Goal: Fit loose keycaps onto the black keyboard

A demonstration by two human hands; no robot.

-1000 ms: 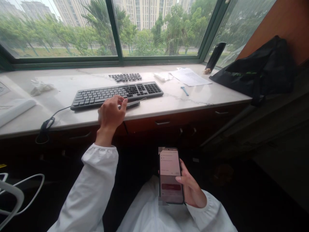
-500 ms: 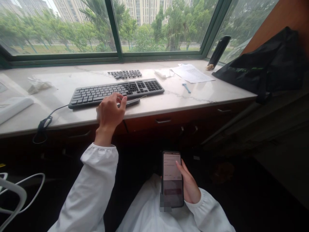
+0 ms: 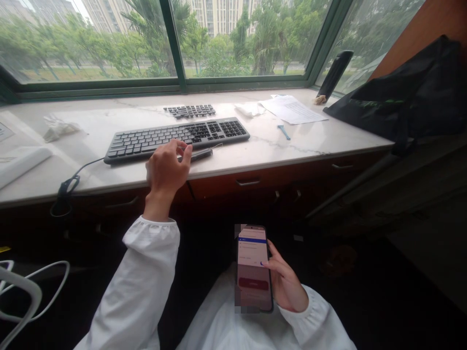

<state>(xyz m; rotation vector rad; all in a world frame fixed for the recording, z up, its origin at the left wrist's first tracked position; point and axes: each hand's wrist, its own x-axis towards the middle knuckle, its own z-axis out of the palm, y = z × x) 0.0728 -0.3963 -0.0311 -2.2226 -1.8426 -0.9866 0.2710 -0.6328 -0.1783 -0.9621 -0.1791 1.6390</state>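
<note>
My left hand (image 3: 168, 165) rests at the counter's front edge, thumb and fingers curled together over a dark slim tool (image 3: 201, 154) with a thin wire loop at its far end. Part of that tool is hidden by the fingers. Just behind it lies a black keyboard (image 3: 146, 141); its right part looks darker, as if keycaps are off there. Loose keycaps (image 3: 189, 111) stand in rows beyond it. Low over my lap, my right hand (image 3: 288, 282) holds a smartphone (image 3: 254, 296) with its screen lit, the thumb on the screen.
On the counter (image 3: 262, 150) lie a small blue tool (image 3: 283, 131), printed papers (image 3: 294, 109), a white crumpled wrapper (image 3: 250, 110) and clear crumpled plastic (image 3: 60, 129). A black bag (image 3: 404, 97) sits at right. The keyboard cable (image 3: 63, 194) hangs over the front edge.
The phone has shifted slightly left, and the right thumb has moved lower on its screen. A blue bar now shows on the screen. The left hand has stayed in place.
</note>
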